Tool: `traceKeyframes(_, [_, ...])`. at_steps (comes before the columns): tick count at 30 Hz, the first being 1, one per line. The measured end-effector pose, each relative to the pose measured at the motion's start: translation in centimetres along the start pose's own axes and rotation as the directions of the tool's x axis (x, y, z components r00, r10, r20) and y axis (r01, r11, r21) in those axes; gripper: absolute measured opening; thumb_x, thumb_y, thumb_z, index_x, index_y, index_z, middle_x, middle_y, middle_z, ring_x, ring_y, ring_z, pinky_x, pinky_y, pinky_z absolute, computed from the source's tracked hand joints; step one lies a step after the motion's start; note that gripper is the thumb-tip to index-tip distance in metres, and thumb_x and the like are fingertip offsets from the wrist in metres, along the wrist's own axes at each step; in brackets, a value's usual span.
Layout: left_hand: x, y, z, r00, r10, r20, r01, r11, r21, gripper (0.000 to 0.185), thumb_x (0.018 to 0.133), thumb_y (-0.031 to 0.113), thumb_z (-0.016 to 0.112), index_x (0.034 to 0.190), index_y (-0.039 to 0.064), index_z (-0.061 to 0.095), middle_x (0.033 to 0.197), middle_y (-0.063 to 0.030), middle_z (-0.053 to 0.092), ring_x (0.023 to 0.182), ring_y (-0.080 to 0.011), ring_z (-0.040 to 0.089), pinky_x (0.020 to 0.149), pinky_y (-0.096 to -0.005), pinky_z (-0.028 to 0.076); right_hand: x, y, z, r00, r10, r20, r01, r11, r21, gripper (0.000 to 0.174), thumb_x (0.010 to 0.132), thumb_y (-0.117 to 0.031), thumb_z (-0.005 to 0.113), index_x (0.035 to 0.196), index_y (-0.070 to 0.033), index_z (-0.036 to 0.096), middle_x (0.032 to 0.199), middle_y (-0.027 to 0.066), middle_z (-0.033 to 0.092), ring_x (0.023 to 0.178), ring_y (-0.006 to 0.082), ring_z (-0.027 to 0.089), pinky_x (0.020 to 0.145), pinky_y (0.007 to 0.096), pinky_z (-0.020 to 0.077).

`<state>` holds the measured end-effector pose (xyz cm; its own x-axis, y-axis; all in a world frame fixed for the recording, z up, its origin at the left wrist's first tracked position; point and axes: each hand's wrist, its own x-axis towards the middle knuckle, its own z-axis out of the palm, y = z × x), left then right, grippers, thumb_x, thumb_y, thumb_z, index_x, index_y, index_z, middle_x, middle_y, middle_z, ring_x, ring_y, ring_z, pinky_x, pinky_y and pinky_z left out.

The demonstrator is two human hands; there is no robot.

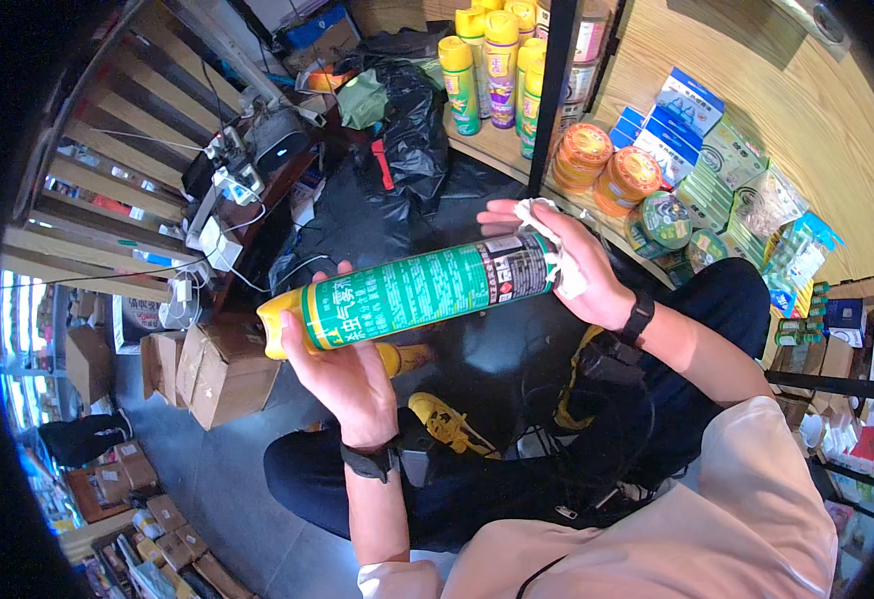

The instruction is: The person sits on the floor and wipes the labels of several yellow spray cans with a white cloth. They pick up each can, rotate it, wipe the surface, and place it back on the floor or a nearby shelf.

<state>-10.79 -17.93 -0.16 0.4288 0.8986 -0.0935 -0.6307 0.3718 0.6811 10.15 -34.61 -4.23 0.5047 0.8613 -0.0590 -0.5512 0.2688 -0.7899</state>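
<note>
A green insecticide aerosol can [422, 288] with a yellow cap lies nearly level across the space between my hands, its printed side up. My left hand [343, 367] grips the cap end, thumb over the cap's edge and fingertips showing on the far side. At the can's base, my right hand [575, 254] presses a crumpled white tissue or cloth [568, 273] against the bottom rim. The right fingers are extended past the base, with the tissue between palm and can. Below the can a yellow object [399, 358] is partly hidden.
Yellow-capped spray cans [459, 86] stand on a wooden shelf [504, 138] behind a black post [554, 97]. Orange round tubs [628, 180] and boxes [669, 146] sit to its right. Black plastic [414, 135], cardboard boxes [227, 367] and wired power strips [238, 183] lie left.
</note>
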Motion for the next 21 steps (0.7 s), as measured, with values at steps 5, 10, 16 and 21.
traceKeyframes(5, [-1.2,-0.5,0.7,0.999,-0.014,0.052,0.017,0.998,-0.064,0.061,0.098,0.044,0.07,0.143,0.009,0.049,0.138,-0.0148,0.061,0.136,-0.0368,0.057,0.121,-0.0554,0.042,-0.6,1.8,-2.9,0.957,0.247,0.152,-0.285,0.894,0.346,0.059,0.114,-0.044,0.043,0.145,0.005,0.056,0.149,0.0201,0.062,0.131,0.027,0.066,0.108,0.0415,0.0557])
traceKeyframes(10, [-1.2,0.6,1.0,0.916,0.056,0.397,-0.046,0.998,-0.034,0.066,0.086,0.043,0.078,0.136,0.013,0.047,0.127,-0.0101,0.059,0.125,-0.0323,0.058,0.123,-0.055,0.035,-1.3,3.2,-3.6,0.918,0.218,0.332,-0.329,0.885,0.329,0.061,0.113,-0.043,0.046,0.147,0.006,0.053,0.149,0.0217,0.062,0.131,0.0266,0.066,0.113,0.0413,0.0528])
traceKeyframes(16, [0.5,2.4,1.1,0.872,0.197,0.447,-0.231,0.973,0.023,0.075,0.083,0.048,0.083,0.138,0.014,0.047,0.118,-0.0086,0.06,0.116,-0.03,0.061,0.116,-0.0533,0.043,-2.0,-1.3,0.4,0.944,0.299,0.138,-0.327,0.904,0.275,0.057,0.113,-0.037,0.044,0.146,0.008,0.056,0.146,0.0208,0.064,0.134,0.0282,0.064,0.118,0.042,0.0487])
traceKeyframes(21, [-2.4,-0.1,2.5,0.983,0.178,0.035,-0.18,0.983,0.046,0.059,0.101,0.049,0.068,0.138,0.006,0.057,0.13,-0.0126,0.063,0.129,-0.0316,0.059,0.117,-0.0523,0.046,-1.8,0.3,1.1,0.974,-0.211,-0.086,0.174,0.931,-0.321,0.048,0.114,-0.03,0.043,0.136,0.007,0.063,0.135,0.0176,0.07,0.125,0.0237,0.067,0.11,0.0373,0.0517])
